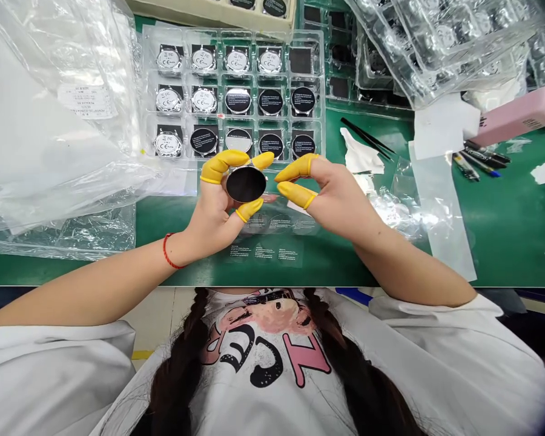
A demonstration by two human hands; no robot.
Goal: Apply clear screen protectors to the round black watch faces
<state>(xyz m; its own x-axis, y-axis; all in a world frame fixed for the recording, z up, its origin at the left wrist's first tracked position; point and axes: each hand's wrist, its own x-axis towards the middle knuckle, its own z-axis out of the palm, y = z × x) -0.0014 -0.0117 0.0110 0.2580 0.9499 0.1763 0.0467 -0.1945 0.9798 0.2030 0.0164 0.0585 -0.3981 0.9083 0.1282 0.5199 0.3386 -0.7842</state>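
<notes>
- Disc (247, 184) in L hand (213, 212), raised over bench (504, 230), just off near edge of tray (321, 91); black face turned up to the wearer.
- L grip closed on disc rim: yellow-cotted fingers along far side, thumb at near R side. Face left uncovered, R rim exposed.
- R hand (340, 200) just R of disc, not touching; thumb & index tips brought near each other. Couldn't tell if anything thin was between them.
- Tray: 3 rows x 5. White CE-marked discs (237, 60) x7: four in far row, two in mid, one in near L corner. Black discs w/ white text (271, 102) x7: three mid row, four near row (one w/ strong glare).
- Far R corner pocket: black pad (301, 60), no disc on it.
- Progress, my read: approx half had text face, 7 CE-marked ones w/o it, plus disc in hand; its other side unseen.
- Clear film (266, 254) w/ printed text lay btwn tray & bench near edge; several text blocks left on it.
- Tweezers (367, 137) lay on bench off tray's R edge; pens (479, 160) & pink bottle (518, 116) farther R.
</notes>
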